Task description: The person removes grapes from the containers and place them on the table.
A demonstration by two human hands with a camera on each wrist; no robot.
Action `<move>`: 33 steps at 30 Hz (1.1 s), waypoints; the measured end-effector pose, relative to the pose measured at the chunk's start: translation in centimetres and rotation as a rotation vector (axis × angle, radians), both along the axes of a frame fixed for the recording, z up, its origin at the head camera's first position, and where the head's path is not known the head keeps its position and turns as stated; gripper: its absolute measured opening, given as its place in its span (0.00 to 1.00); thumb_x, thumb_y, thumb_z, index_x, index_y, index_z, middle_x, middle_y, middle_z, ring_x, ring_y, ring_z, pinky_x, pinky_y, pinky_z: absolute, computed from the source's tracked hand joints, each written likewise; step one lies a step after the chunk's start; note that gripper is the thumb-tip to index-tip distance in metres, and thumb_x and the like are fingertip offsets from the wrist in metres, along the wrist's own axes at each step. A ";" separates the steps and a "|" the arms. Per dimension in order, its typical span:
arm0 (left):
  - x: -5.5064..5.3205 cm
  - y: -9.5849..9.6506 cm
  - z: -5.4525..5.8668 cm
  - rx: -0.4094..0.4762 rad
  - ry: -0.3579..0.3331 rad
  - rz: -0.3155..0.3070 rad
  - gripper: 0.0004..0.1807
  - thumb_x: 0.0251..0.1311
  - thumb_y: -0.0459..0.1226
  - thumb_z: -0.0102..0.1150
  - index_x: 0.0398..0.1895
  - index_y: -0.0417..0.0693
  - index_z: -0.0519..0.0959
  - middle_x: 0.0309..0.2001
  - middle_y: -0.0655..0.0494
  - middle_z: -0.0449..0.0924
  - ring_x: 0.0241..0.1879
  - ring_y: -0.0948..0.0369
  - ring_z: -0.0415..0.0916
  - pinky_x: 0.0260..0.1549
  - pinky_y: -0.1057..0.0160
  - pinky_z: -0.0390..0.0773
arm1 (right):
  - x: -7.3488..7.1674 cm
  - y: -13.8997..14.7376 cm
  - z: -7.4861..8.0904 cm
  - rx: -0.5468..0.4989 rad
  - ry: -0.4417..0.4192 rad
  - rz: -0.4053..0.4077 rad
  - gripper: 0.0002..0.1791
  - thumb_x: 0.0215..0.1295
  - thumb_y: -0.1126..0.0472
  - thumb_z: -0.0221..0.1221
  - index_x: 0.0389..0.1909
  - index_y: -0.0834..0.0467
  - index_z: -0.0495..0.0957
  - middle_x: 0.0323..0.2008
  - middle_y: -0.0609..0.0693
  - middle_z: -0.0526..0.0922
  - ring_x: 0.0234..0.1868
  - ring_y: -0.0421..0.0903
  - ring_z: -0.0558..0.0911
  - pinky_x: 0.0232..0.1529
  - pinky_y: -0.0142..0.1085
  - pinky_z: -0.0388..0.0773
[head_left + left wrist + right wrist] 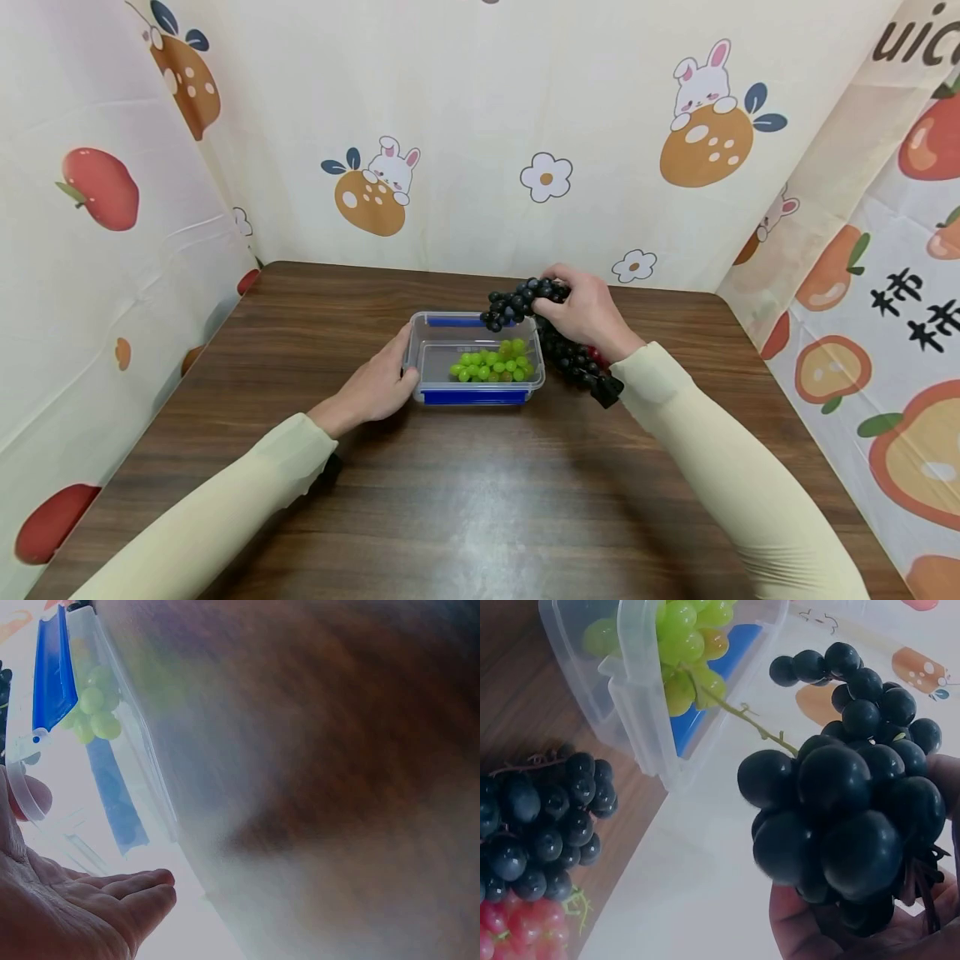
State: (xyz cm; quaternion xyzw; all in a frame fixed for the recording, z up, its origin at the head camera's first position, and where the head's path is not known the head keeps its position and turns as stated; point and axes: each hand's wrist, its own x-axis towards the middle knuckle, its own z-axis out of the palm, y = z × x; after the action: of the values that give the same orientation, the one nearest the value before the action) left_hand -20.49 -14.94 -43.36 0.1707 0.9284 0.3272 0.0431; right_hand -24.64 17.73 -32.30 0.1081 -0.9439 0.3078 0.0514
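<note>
My right hand (585, 307) grips a bunch of black grapes (517, 307), held above the right rear part of a clear plastic box (435, 360). In the right wrist view, fingers cup these grapes (840, 825) from below, and a thin stem sticks out toward the box. Inside the box, on its right side, lies a bunch of green grapes (491, 364). My left hand (378, 383) rests against the box's left end. Its fingers look straight in the left wrist view, with the thumb (34, 799) by the rim.
Right of the box, another bunch of black grapes (540, 817) lies on the brown wooden table (465, 500). Red grapes (517, 930) lie beside it, mostly hidden by my right hand in the head view. Blue latches (474, 397) line the box's long sides. Printed cloth (480, 100) hangs behind the table.
</note>
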 end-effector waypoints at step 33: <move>0.0 0.2 0.0 -0.009 0.010 0.004 0.44 0.71 0.40 0.43 0.84 0.48 0.36 0.82 0.47 0.44 0.78 0.49 0.51 0.72 0.44 0.59 | 0.3 3.6 1.2 -0.100 -0.050 -0.100 0.13 0.67 0.51 0.60 0.50 0.49 0.77 0.38 0.55 0.86 0.24 0.51 0.78 0.30 0.43 0.75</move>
State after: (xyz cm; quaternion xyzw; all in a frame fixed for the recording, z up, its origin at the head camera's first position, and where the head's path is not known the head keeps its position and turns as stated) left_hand -20.46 -14.78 -43.38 0.1704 0.9305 0.3220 0.0385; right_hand -24.33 21.30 -31.07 0.0502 -0.9326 0.3542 0.0483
